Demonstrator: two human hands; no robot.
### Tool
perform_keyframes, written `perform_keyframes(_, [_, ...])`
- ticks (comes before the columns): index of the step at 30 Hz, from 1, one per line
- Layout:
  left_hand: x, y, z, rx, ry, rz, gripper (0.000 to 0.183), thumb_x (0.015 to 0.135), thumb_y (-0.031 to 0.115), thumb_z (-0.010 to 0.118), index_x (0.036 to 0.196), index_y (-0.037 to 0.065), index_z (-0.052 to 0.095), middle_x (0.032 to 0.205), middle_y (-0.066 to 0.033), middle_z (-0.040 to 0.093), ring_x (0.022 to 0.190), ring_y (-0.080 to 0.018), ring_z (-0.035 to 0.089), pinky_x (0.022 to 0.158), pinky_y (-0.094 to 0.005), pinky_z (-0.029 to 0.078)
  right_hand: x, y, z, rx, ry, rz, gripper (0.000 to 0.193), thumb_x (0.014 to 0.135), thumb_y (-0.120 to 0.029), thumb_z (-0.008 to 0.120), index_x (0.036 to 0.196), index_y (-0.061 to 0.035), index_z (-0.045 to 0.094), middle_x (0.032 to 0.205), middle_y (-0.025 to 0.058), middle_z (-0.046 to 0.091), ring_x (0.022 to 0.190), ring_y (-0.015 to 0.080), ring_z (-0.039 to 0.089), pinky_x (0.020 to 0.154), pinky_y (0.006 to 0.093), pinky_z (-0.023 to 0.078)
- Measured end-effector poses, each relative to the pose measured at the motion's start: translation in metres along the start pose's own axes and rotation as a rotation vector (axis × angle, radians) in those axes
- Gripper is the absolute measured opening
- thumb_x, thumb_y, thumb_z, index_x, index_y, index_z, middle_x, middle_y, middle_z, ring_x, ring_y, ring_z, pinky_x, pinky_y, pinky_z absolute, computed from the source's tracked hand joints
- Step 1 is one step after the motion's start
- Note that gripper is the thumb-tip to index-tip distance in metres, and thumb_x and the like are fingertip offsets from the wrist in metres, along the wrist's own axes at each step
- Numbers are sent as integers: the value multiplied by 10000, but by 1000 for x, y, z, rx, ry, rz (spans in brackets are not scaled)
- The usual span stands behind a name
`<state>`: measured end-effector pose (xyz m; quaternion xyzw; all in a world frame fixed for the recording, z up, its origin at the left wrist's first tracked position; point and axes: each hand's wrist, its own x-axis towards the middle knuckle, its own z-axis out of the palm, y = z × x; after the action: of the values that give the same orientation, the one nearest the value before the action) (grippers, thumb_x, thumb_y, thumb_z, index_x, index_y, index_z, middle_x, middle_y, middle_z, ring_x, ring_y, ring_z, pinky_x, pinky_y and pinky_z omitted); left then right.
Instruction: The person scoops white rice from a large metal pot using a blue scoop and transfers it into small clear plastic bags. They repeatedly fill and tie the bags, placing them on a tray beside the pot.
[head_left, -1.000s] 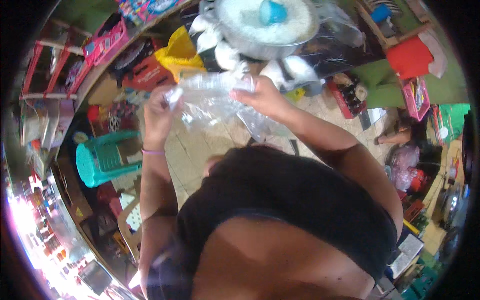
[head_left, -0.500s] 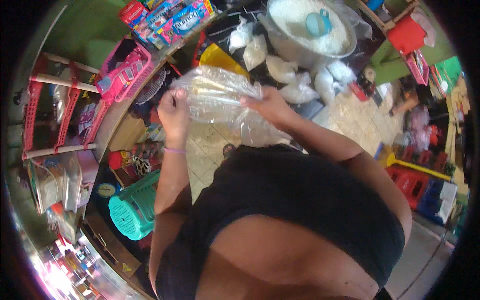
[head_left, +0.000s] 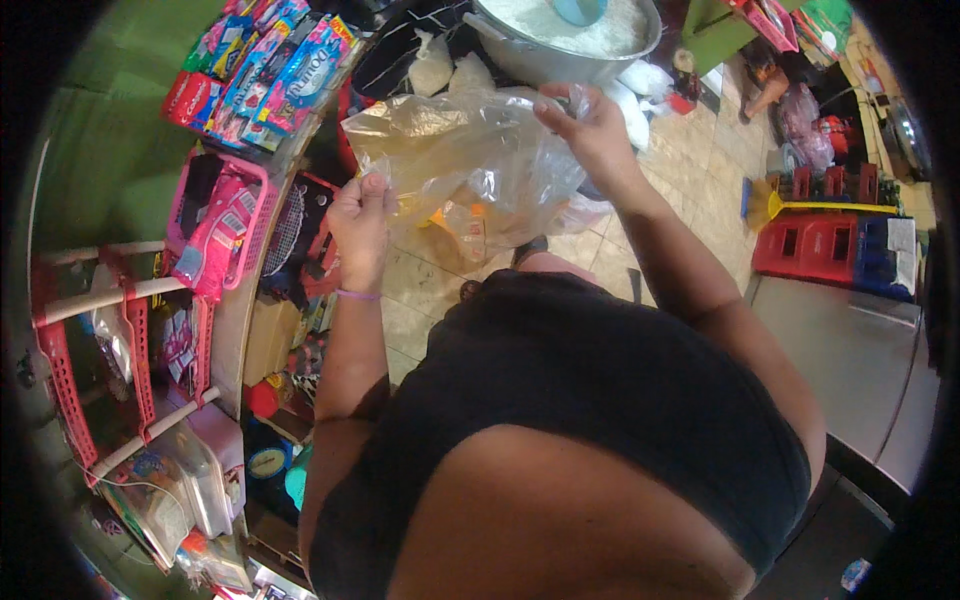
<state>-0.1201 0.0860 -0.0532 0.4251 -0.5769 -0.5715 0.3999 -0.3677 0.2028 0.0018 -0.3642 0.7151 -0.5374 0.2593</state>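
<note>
A large clear plastic bag [head_left: 480,150] is stretched between my two hands in front of my body. My left hand [head_left: 358,218] pinches its left edge, fingers closed. On the other side, my right hand [head_left: 598,140] grips the upper right edge, with its fingers bent around the plastic. Something orange and white shows in the lower part of the bag; I cannot tell whether it is inside or behind. Beyond the bag stands a big metal basin [head_left: 565,68] of white grains, with a light blue scoop [head_left: 578,8] in it.
Tied bags of pale grains [head_left: 430,65] lie beside the basin. Left are a counter with colourful packets [head_left: 300,75], a pink basket [head_left: 262,205] and a red-and-white rack [head_left: 135,365]. Right stand a red crate [head_left: 800,245], a yellow-handled tool [head_left: 840,207] and a grey metal surface [head_left: 835,345].
The bag has gone from bunched to spread wide as my right hand moved up and to the right. My view has shifted, with the basin now higher and the left counter fuller in sight.
</note>
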Motion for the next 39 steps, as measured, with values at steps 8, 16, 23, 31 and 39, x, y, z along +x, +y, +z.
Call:
perform_keyframes(8, [47, -6, 21, -223, 18, 145, 76, 781, 19, 643, 830, 10, 586, 780, -46, 598, 691, -98, 552, 631, -242, 463, 30, 13, -53, -140, 26, -313, 211, 825, -137, 560, 999, -35, 619, 846, 97, 630, 783, 150, 586, 725, 275, 449])
perform_keyframes(16, [127, 39, -17, -562, 284, 157, 140, 805, 8, 539, 942, 23, 567, 915, -120, 588, 835, -210, 565, 755, -385, 470, 21, 43, -85, 918, -271, 581, 262, 880, -163, 478, 1111, -48, 526, 796, 21, 538, 751, 131, 531, 681, 296, 447])
perform_keyframes(23, [149, 66, 3, -391, 437, 239, 188, 815, 41, 576, 1000, 16, 556, 993, -117, 565, 943, -244, 530, 820, -382, 457, -25, 68, -66, 12, -724, 325, 371, 801, -380, 617, 922, -31, 580, 795, 94, 550, 781, 202, 550, 688, 334, 427])
perform_keyframes(31, [175, 40, 41, -456, 0, -241, 192, 809, 79, 608, 982, 56, 527, 898, -55, 562, 812, -183, 548, 672, -352, 492, -45, 78, -17, 90, -409, -46, 193, 666, -41, 651, 806, -32, 518, 902, 119, 555, 843, 242, 556, 730, 337, 425])
perform_keyframes(39, [138, -2, 39, -441, -304, -298, 213, 728, -56, 644, 827, 90, 525, 767, -16, 565, 694, -134, 553, 623, -304, 483, -41, 11, 59, 264, -175, 256, 366, 728, -35, 575, 1093, -48, 556, 866, 74, 582, 814, 170, 565, 719, 296, 440])
